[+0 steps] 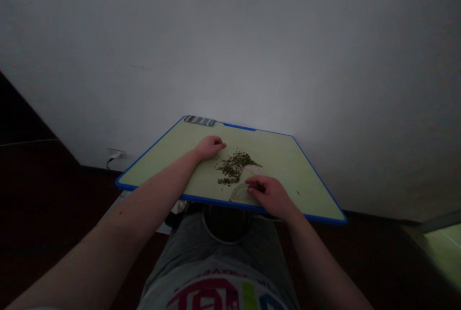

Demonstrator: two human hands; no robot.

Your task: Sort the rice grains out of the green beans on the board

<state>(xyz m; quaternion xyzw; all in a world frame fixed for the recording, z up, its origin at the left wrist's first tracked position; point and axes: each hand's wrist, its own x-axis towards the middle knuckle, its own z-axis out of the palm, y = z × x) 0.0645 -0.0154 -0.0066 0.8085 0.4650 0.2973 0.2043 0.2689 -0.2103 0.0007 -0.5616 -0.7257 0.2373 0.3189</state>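
Observation:
A heap of small dark green-brown grains lies loosely spread on a pale yellow-green tabletop with a blue rim. My left hand rests just to the left of the heap, its fingers curled together; whatever they may hold is too small to see. Against the heap's right side is a whitish patch, perhaps a pile of pale grains. My right hand is at the near side of this patch, thumb and fingertips drawn close in a pinch. Anything between them cannot be made out. Beside those fingertips shows a curved, scale-like marking.
A round metal-rimmed pot sits at my lap, under the table's near edge. At the far left corner of the tabletop is a grey and red printed strip. A white wall rises behind. A plug with a cord is at the left.

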